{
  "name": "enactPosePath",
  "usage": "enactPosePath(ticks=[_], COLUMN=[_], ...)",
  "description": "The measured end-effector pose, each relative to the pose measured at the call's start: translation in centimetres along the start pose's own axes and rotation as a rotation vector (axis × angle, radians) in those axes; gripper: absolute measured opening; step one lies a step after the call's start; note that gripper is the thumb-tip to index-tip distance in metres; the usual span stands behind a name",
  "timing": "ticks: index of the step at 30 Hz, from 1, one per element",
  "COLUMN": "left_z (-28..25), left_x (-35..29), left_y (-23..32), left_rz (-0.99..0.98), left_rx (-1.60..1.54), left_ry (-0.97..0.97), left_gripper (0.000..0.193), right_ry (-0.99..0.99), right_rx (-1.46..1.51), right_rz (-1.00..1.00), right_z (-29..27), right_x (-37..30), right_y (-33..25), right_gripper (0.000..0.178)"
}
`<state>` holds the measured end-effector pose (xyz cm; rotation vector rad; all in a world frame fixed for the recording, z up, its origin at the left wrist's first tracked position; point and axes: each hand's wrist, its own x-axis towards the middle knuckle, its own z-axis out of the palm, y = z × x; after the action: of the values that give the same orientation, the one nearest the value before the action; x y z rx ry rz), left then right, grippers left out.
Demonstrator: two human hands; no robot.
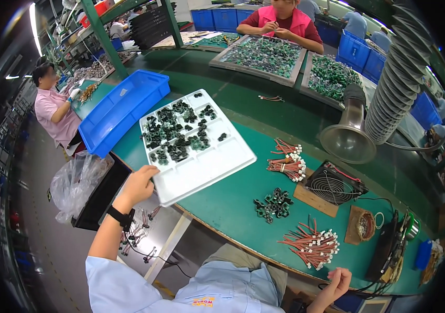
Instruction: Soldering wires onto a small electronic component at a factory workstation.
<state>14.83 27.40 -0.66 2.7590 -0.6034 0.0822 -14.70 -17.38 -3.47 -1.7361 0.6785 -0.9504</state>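
Note:
My left hand (pixel 140 186) grips the near-left edge of a white plastic tray (pixel 201 177), its fingers hooked over the rim. Small dark green-black parts (pixel 173 128) are heaped across the tray's far and middle portion; its near compartments are bare. Low at the table's front edge, my right hand (pixel 338 281) has its fingers curled, and I see nothing in them. Close by it lies a spread bunch of red-and-black wires with white connectors (pixel 313 245). Between the tray and these wires sits a small pile of green-black parts (pixel 274 205).
A blue bin (pixel 120 112) touches the table beyond the tray. At right are a black fan (pixel 334 183), a soldering-paste-coloured pad (pixel 360 225) and a fume hose (pixel 397 78) with a clear hood (pixel 348 142). Another wire bundle (pixel 287 161) lies behind. Co-workers sit across and left.

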Motion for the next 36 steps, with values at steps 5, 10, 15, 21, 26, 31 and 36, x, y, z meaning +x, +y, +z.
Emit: enactPosePath(ticks=[5,10,15,21,26,31,36], left_z=[0.4,2.3,5.9,6.8,3.4,-1.0,-0.7], left_x=[1.4,5.5,10.1,11.3,11.0,7.4,6.6], left_y=[3.5,3.5,5.4,8.2,7.2,-2.8,-4.3], left_rz=[0.446,0.398,0.389,0.164,-0.027,-0.098,-0.041], left_rx=[0.223,0.333,0.366,0.199,-0.055,0.14,0.161], left_ry=[0.065,0.12,0.291,0.185,0.144,0.066,-0.009], left_gripper=[0.032,0.027,0.03,0.035,0.033,0.038,0.041], right_ry=[-0.021,-0.039,0.008,0.014,0.022,0.012,-0.035], right_rx=[-0.049,0.016,-0.001,-0.012,-0.109,-0.05,-0.054], right_rz=[-0.074,-0.049,-0.025,-0.046,-0.044,-0.016,-0.016], right_z=[1.3,1.3,0.7,0.9,1.0,0.8,1.6], right_x=[0.4,0.4,-0.2,0.0,0.7,1.0,0.5], right_y=[-3.1,-3.1,-3.2,-3.1,-3.5,-2.5,-2.1], right_gripper=[0.009,0.008,0.009,0.008,0.008,0.008,0.009])
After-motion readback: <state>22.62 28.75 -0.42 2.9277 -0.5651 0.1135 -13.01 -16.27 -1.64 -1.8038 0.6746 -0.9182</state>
